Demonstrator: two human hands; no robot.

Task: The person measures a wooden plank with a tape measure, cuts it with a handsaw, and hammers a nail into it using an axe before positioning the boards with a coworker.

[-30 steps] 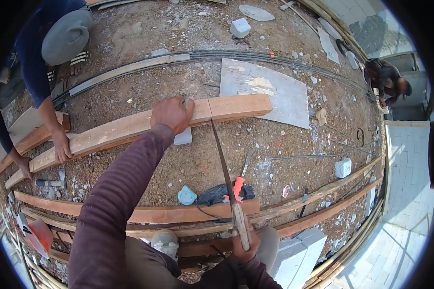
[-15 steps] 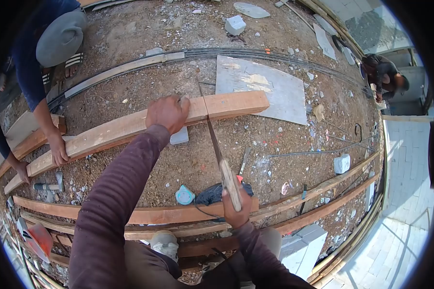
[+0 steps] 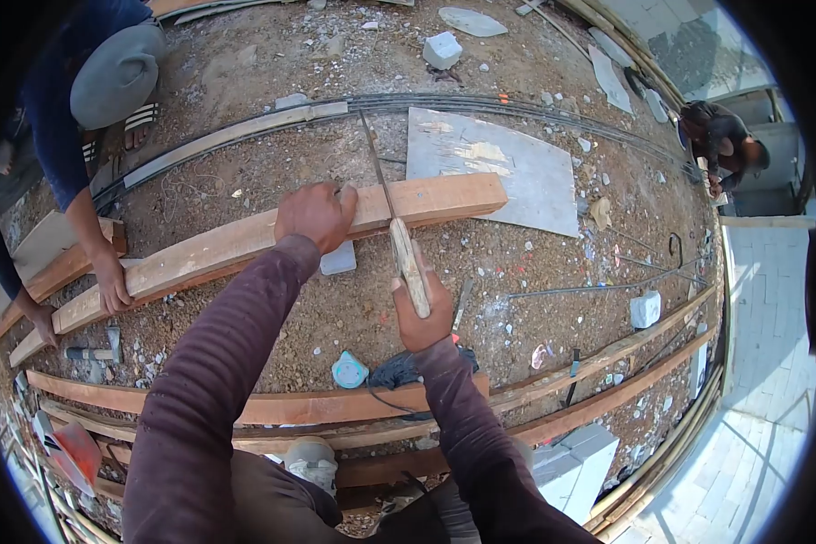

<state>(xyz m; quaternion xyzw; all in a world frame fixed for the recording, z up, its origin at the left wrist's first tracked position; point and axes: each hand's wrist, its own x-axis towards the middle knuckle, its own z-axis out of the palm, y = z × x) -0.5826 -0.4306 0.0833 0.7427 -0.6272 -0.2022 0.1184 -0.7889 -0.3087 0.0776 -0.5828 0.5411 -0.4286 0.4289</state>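
Outdoors, over rubbly ground [image 3: 344, 304] stretches a wooden beam [image 3: 199, 245], with a pale board [image 3: 517, 154] by its end, a handsaw [image 3: 399, 232] crossing it, the right hand [image 3: 428, 317] at its near edge, fingers wrapped round the saw's handle, and the left hand [image 3: 315, 218] atop it, fingers' hold unclear.

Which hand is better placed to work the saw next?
Right, most likely: the right hand grips the saw, whose blade crosses the timber. The left hand lies on the timber beside the blade, so it seems better suited to steadying.
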